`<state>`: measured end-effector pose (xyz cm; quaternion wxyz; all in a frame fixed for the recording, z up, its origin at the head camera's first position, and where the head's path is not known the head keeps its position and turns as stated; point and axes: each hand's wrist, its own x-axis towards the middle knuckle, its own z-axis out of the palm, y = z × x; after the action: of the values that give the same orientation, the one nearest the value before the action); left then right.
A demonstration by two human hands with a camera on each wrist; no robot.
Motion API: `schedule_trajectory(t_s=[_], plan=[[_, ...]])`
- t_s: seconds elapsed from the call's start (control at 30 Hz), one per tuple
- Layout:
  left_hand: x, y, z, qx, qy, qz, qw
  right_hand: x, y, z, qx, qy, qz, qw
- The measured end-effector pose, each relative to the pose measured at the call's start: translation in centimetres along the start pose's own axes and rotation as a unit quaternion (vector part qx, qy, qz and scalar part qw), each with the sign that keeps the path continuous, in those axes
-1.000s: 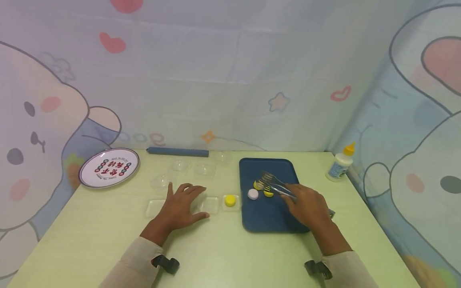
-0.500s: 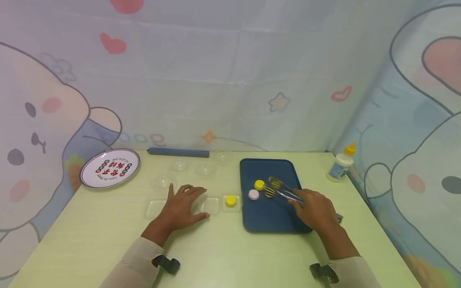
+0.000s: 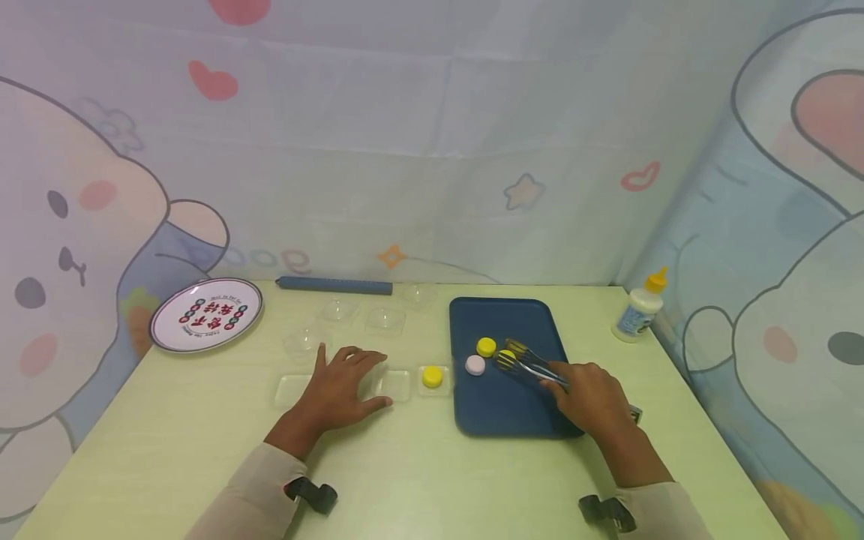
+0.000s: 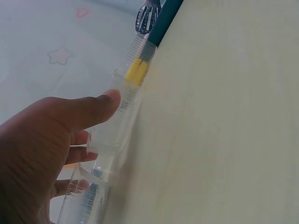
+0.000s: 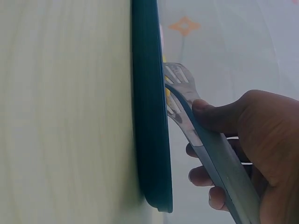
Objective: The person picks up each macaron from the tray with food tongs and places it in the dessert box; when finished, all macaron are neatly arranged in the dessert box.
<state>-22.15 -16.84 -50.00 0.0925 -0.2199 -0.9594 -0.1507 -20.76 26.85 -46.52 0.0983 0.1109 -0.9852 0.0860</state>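
Worktop: bears everything listed below.
Left grip: released, fingers spread about a clear box, left of the tray.
Right grip: grasping the tongs, above the tray's right side.
Boxed macaron: yellow, just left of the tray.
Tonged macaron: yellow, on the tray, between the tong heads; contact unclear.
Loose macarons: pale pink and yellow, on the tray.
Bottle: right of the tray.
Plate: well left of the tray.
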Motion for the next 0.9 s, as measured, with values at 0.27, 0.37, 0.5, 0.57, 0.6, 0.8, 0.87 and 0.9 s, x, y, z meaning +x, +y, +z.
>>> schedule_trajectory(t_s=[0.27,0.37,0.5,0.57,0.6,0.8,0.87,0.9], plan=[[0.03,0.17,-0.16,-0.003,0.005,0.006,1.0,-0.11,-0.15,-0.08,-0.001,-0.004,-0.001,1.0],[0.04,0.19,-0.18,-0.004,0.005,0.004,1.0,-0.17,-0.18,-0.11,-0.001,-0.005,-0.002,1.0],[0.01,0.11,-0.16,-0.004,0.007,-0.003,1.0,-0.15,-0.17,-0.07,0.002,-0.003,-0.006,1.0],[-0.03,0.07,-0.13,-0.004,0.009,-0.005,0.9999,-0.12,-0.15,-0.08,0.003,0.001,-0.01,0.9999],[-0.03,0.06,-0.11,-0.005,0.01,-0.006,0.9999,-0.09,-0.1,-0.07,0.003,0.003,-0.012,0.9999],[0.0,0.06,0.01,-0.008,0.017,-0.004,0.9998,-0.01,0.22,0.06,0.004,0.015,-0.02,0.9997],[0.02,0.05,0.07,-0.006,0.017,-0.003,0.9998,-0.03,0.24,0.07,0.005,0.015,-0.021,0.9997],[0.02,0.03,0.1,-0.004,0.018,-0.003,0.9998,-0.05,0.23,0.06,0.005,0.015,-0.021,0.9996]])
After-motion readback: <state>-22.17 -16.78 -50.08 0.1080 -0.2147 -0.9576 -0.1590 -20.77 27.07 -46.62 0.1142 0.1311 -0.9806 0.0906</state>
